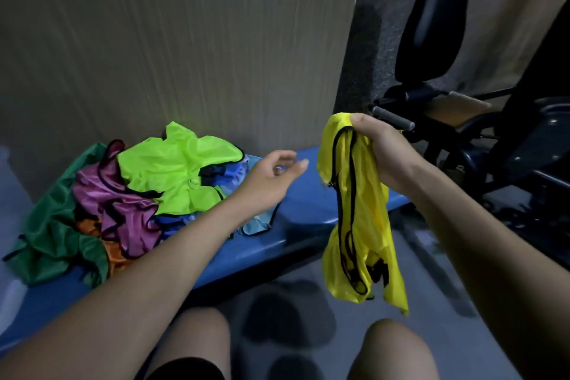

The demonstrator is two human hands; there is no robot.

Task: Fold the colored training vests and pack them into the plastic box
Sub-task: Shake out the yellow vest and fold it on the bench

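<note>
My right hand (381, 153) grips the top of a yellow vest (359, 225) with black trim, which hangs bunched in the air past the bench's right end. My left hand (273, 174) hovers over the blue bench (302, 203), fingers relaxed and holding nothing, a short way left of the yellow vest. To its left lies a heap of crumpled vests: neon green (175, 170) on top, purple (123, 210), dark green (58, 225), orange (115, 253) and light blue (259, 222). No plastic box is in view.
A large cardboard sheet (172, 55) stands behind the bench. Dark gym equipment with a padded seat (438, 18) and metal bars (393, 119) fills the right side. My knees (394, 348) are at the bottom, over grey floor.
</note>
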